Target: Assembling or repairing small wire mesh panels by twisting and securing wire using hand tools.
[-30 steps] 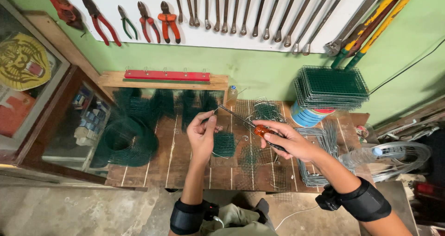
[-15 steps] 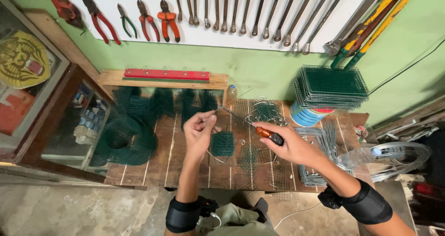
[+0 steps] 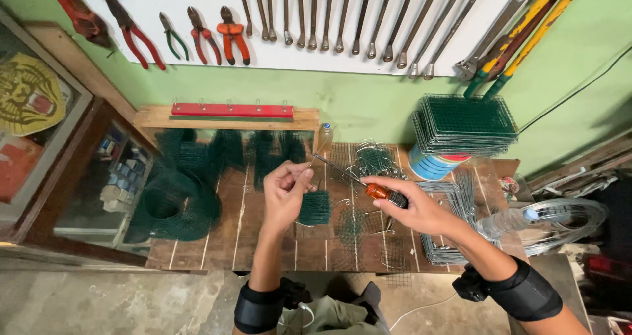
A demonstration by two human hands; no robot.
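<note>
The right hand [image 3: 415, 206] is closed around the orange handle of a screwdriver [image 3: 359, 182], whose shaft points to 10 o'clock. At 9 o'clock from it, the left hand [image 3: 284, 191] pinches a thin wire piece [image 3: 309, 172] above the wooden workbench [image 3: 217, 243], near a small green mesh square [image 3: 315, 207].

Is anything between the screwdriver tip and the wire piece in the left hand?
Nothing visible. The screwdriver in the right hand reaches over the bench, its shaft tip meeting the thin wire piece pinched by the left hand, with open air between.
</note>
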